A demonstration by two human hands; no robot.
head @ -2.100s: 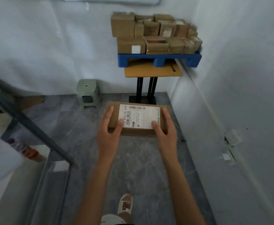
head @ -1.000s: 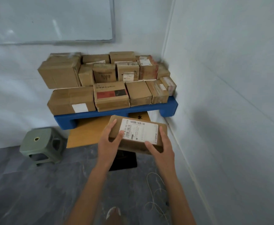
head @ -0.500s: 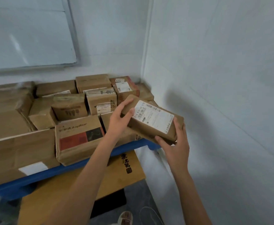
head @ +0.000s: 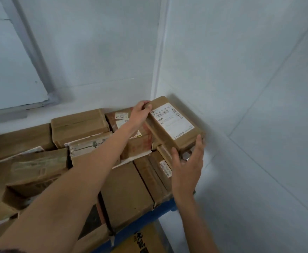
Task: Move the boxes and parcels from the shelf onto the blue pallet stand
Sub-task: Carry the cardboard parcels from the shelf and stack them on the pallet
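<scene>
The labelled parcel (head: 175, 123) lies on top of the stacked cardboard boxes (head: 125, 194), in the corner where the two white walls (head: 240, 88) meet, its white shipping label facing up. The left hand (head: 140, 111) grips the parcel's far left corner, fingers curled over the edge. The right hand (head: 186, 168) is at the parcel's near end, fingers straight and spread, fingertips touching its lower edge. Below the parcel, the boxes sit packed side by side on the blue pallet stand (head: 149, 220), whose front rim shows beneath them. Left of the parcel, a whiteboard (head: 8, 70) hangs on the wall behind the boxes.
</scene>
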